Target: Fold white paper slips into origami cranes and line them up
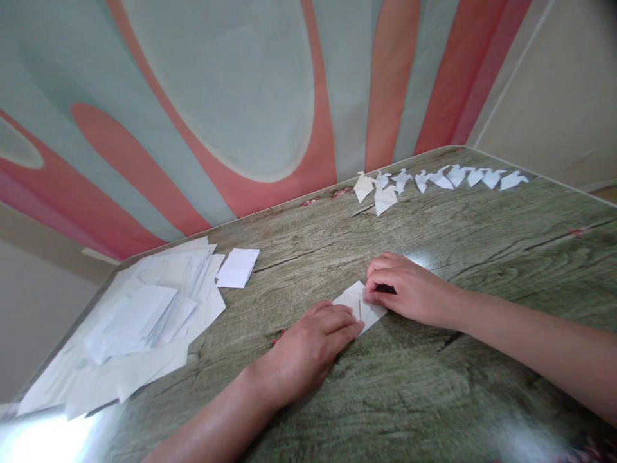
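Observation:
A small white piece of folded paper (357, 299) lies on the wood-grain table between my hands, with crease lines and a flap on its upper side. My left hand (315, 344) rests over its left and lower part, fingers stretched out and lying flat on it. At the right side of the piece, my right hand (407, 286) pinches its edge between thumb and fingertips. The part of the paper under both sets of fingers is hidden.
Several white folded paper birds (456, 175) stand in a row near the far edge of the table (482, 257). On the left lies a spread pile of white paper sheets (149, 360), with a small stack of cut paper (238, 267) beside it. A patterned wall (231, 96) rises behind.

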`<state>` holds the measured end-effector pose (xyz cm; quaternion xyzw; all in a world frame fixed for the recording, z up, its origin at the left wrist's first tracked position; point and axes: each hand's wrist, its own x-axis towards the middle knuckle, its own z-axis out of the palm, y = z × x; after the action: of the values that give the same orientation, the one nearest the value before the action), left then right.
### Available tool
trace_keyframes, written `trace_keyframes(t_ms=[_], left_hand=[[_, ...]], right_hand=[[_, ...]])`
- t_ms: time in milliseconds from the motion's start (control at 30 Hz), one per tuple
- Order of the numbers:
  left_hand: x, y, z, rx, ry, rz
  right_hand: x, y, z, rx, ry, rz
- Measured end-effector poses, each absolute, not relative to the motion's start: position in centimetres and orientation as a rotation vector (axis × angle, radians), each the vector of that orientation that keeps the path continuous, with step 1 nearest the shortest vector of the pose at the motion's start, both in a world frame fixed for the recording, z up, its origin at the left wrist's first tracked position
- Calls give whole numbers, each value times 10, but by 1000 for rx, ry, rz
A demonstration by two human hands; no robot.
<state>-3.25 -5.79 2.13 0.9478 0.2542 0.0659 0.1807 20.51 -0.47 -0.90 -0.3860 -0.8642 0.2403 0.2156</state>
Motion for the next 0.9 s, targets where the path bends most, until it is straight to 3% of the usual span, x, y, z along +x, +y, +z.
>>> trace_keyframes(t_ms=[900], left_hand=[[-35,-58,21,2703,708,21]], right_hand=[[198,-11,-8,-1213,-2427,550]])
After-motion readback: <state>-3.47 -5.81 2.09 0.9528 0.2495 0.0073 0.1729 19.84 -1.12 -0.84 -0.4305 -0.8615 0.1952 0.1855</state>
